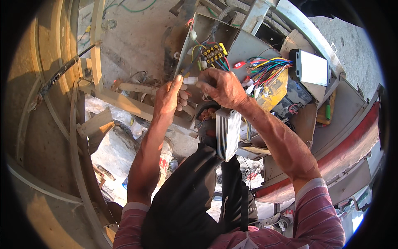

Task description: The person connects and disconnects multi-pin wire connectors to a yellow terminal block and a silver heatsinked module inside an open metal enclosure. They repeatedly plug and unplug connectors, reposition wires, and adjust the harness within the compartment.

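Observation:
A small white plastic plug connector [190, 80] is held level between my two hands. My left hand [168, 96] pinches its left end with the thumb and closed fingers. My right hand [224, 86] grips its right end, with the fingers curled and partly covering it. Below my right hand a silver finned metal box [227, 137], like a motor controller, stands on end close to my knees. Just beyond my hands lies a terminal block [213, 53] with yellow marks and several wires joined to it. A loose white connector [193, 35] hangs on red wires above it.
A silver box [313, 68] at the right carries a bundle of coloured wires [271, 68] with several plugs. A yellow plate [273, 91] lies under them. Wooden framing [97, 43] stands at the left. A curved metal rail [306, 31] bounds the far right.

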`<state>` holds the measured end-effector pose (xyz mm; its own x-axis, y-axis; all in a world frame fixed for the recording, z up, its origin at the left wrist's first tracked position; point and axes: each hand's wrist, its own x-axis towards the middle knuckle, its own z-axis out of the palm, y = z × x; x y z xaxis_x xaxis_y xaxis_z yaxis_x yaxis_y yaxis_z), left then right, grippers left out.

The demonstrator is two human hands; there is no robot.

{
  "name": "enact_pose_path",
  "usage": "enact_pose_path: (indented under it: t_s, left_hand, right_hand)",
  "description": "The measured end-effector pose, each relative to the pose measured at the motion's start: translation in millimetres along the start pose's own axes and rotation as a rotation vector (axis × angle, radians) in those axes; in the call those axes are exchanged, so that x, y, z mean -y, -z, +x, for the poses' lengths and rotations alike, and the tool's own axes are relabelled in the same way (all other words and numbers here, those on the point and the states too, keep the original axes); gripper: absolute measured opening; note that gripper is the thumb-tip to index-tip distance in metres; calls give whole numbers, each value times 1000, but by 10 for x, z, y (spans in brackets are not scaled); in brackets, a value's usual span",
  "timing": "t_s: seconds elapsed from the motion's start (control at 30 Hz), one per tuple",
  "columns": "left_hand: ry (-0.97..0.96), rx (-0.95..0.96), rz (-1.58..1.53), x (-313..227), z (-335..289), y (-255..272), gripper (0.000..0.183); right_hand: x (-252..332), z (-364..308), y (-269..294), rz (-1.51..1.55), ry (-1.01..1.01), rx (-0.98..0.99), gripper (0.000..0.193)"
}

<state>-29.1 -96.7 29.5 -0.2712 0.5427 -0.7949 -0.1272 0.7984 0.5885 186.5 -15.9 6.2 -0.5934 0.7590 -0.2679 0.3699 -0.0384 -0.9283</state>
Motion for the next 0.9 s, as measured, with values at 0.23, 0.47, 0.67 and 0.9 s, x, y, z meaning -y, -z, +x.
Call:
enact_pose_path:
  t_s: [0.23, 0.47, 0.67, 0.9]
  left_hand:
    - [66, 120, -334, 117, 275, -233, 44]
    - [-2, 148, -399, 235, 273, -305, 42]
    - [-12, 185, -282, 206, 266, -325, 41]
    - [-47, 68, -370, 228, 256, -382, 44]
  right_hand:
    - [16, -31, -38, -26, 38, -89, 25]
    - [-30, -18, -20, 9, 49, -70, 25]
    - [-31, -28, -31, -8, 71, -99, 24]
    - [73, 7, 14, -32, 34, -30, 24]
